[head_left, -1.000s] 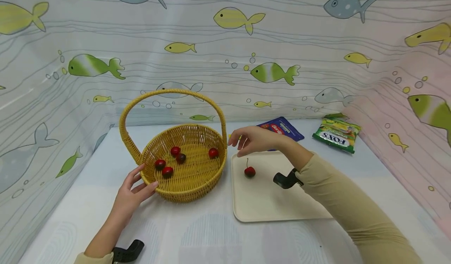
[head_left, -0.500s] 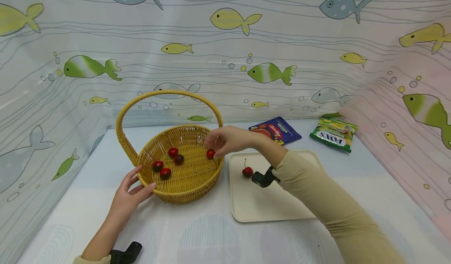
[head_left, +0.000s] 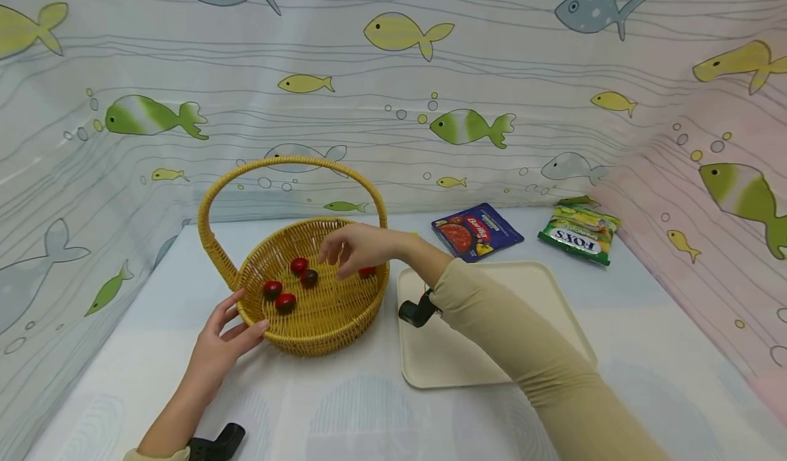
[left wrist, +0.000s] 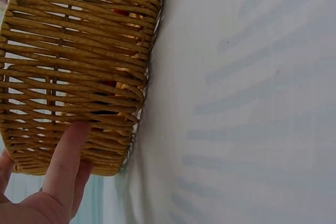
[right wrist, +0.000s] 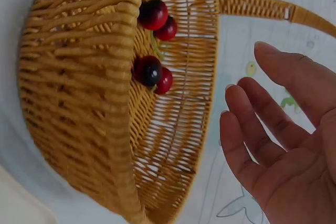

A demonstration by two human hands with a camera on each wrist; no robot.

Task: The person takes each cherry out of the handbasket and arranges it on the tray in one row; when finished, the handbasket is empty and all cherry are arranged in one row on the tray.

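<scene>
A yellow wicker basket (head_left: 320, 324) with a tall hoop handle stands left of centre and holds several red cherries (head_left: 299, 265). My right hand (head_left: 344, 253) hovers over the basket's inside, fingers spread and relaxed. The right wrist view shows its palm bare beside the cherries (right wrist: 153, 14). One cherry (head_left: 367, 270) peeks out under that hand by the right wall. My left hand (head_left: 236, 324) rests against the basket's near left side, thumb by the rim. In the left wrist view a straight finger (left wrist: 65, 163) lies on the basket's woven wall (left wrist: 79, 66).
A cream tray (head_left: 522, 290) lies right of the basket, partly covered by my right sleeve. Behind it lie a blue Barilla packet (head_left: 476, 231) and a green Fox's packet (head_left: 580, 232). Fish-print curtains close in the back and both sides.
My right hand has moved left from above the tray's edge to over the basket's inside. The arm now hides the cherry that lay on the tray. The left hand has stayed put.
</scene>
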